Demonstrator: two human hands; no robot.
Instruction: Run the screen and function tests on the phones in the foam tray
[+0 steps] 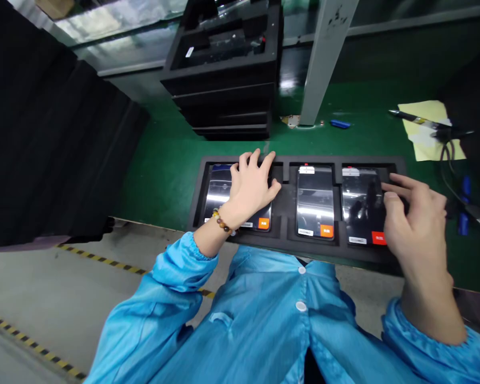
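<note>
A black foam tray (288, 213) lies on the green bench near its front edge, with several dark phones in its slots, each with an orange or red sticker. My left hand (251, 186), a beaded bracelet at its wrist, spreads its fingers over a phone (264, 216) in the left half and partly covers it. A glossy phone (315, 200) sits right of centre, untouched. At the tray's right end, my right hand (416, 213) is beside the rightmost phone (362, 205), thumb and fingers apart near its right edge. The leftmost phone (216, 194) is partly hidden by my left arm.
Behind the tray stands a stack of black trays (228, 90). A grey metal post (326, 58) rises right of it, near a blue cap (340, 124). Yellow paper (428, 128) with a pen and a cable lie at right. Black material (56, 122) hangs at left.
</note>
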